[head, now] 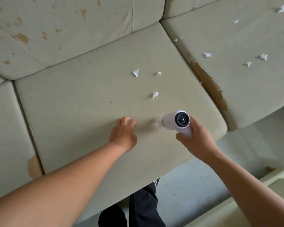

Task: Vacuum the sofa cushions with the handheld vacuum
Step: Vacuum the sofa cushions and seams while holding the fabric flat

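Right hand (199, 141), lower right of centre, fingers wrapped tight round the grip of the handheld vacuum (174, 121). The white body juts up and left out of the fist, its clear nozzle low against the middle seat cushion (82, 102), likely so suction works at the fabric. Left hand (124, 133) rests just left of the nozzle, fingers loosely bent and holding nothing, probably bracing or flattening the cover. Paper scraps (155, 95) lie above the nozzle, near centre frame. More are scattered on the right cushion (236, 89), upper right, not yet reached.
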